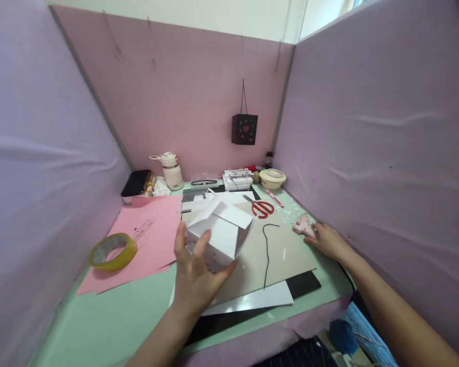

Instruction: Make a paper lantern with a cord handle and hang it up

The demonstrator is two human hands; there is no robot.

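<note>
At frame centre the left hand (197,275) cupped the white paper box (221,235) from below, fingers spread, while the right hand (330,240), loosely open at right, touched the pink glue gun (303,225); a steady, uncrushing grip seemed wise.

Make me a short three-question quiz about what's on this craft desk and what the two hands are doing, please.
1. True or false: the left hand holds a white paper box.
2. Which thing does the right hand touch? A) the red scissors B) the pink glue gun C) the yellow tape roll
3. Fill in: the tape roll lies on a sheet of ____ paper.

Key:
1. True; the fingers wrap the box from below, above the brown board.
2. B; the fingertips rest on the glue gun near the right wall.
3. Pink.
</note>
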